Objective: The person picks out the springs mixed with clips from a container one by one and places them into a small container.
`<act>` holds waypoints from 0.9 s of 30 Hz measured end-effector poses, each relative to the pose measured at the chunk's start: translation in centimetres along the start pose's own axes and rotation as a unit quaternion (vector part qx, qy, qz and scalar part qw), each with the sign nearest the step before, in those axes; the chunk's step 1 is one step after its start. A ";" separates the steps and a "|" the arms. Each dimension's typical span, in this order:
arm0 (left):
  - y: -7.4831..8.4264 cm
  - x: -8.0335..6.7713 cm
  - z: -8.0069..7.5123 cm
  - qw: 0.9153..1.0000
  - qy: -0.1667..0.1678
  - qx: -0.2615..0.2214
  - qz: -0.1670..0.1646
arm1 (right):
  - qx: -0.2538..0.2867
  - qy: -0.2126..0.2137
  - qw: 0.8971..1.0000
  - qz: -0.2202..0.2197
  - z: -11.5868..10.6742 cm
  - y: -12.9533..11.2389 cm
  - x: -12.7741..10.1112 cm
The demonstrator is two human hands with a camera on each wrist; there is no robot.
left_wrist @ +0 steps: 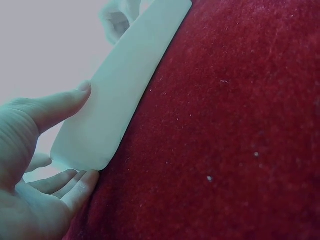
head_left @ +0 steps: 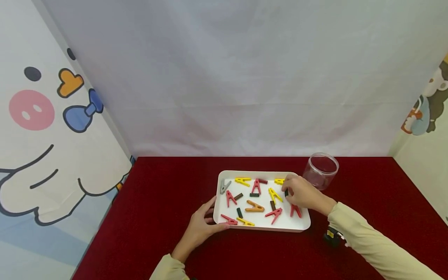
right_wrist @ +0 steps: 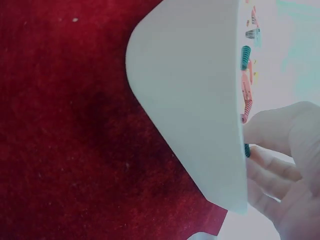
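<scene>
A shallow white tray [head_left: 266, 230] holds red, yellow, orange and grey clothespins, among them an orange clothespin [head_left: 254, 206], and several small ridged springs, such as a brown spring [head_left: 272, 205]. My left hand [head_left: 200, 224] grips the tray's near left corner, thumb on the front wall; in the left wrist view the fingertips [left_wrist: 86, 182] touch the corner. Inside the tray's right part, my right hand [head_left: 301, 191] pinches a dark green spring [right_wrist: 247, 150] between thumb and fingers. A red clothespin [head_left: 295, 210] lies just below that hand, and a yellow clothespin [head_left: 279, 181] is partly behind it.
A clear round jar [head_left: 321, 171] without a lid stands behind the tray's right end. Dark red cloth [head_left: 168, 186] covers the table. By the right forearm lies a small black and yellow object [head_left: 331, 235], partly hidden. A white curtain hangs behind.
</scene>
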State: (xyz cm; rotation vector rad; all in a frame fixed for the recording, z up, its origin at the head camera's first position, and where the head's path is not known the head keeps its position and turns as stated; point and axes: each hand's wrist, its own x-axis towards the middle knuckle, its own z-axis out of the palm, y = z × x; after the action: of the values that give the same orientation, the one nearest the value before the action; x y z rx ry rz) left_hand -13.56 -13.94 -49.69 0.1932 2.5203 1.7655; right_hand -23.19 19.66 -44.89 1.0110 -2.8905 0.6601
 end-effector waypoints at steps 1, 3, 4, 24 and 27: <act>0.0 0.0 0.0 1.000 0.001 0.000 0.000 | 0.011 0.005 1.000 -0.004 0.0 0.1 0.0; 0.1 0.0 0.0 1.000 0.002 0.000 -0.002 | 0.029 0.014 0.999 -0.007 -0.1 0.3 0.0; 0.1 0.0 0.0 1.000 0.001 0.000 -0.003 | 0.037 0.017 0.999 -0.007 -0.1 0.3 -0.1; 0.4 0.0 0.3 1.000 0.012 -0.007 -0.009 | 0.156 0.100 0.982 0.031 -1.0 0.9 -1.6; 0.4 0.1 0.3 1.000 0.011 -0.011 -0.007 | 0.177 0.101 0.978 0.047 -1.3 1.0 -1.8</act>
State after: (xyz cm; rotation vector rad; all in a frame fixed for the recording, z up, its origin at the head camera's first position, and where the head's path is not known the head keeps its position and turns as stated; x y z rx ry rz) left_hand -13.56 -13.54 -49.45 0.1543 2.5085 1.7999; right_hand -22.49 21.91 -44.38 0.7754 -2.7112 1.2383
